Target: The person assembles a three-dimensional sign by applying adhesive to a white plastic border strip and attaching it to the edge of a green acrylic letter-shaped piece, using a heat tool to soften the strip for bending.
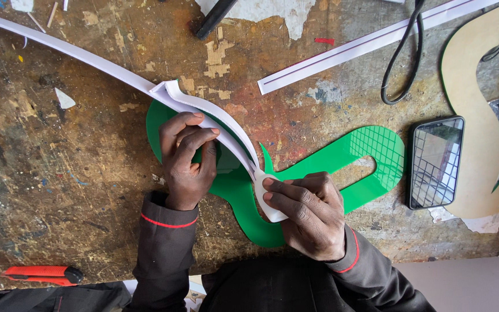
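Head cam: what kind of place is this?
Likely a sign-making or craft workshop. A paint-stained, worn workbench, a green acrylic cut-out shape with a white plastic strip being bent along its edge by both hands, and a red utility knife.

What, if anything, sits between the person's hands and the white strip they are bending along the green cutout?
Nothing visible. The left hand presses the white strip directly against the edge of the green cutout, and the right hand grips the strip's end. The phone and red utility knife lie well apart.
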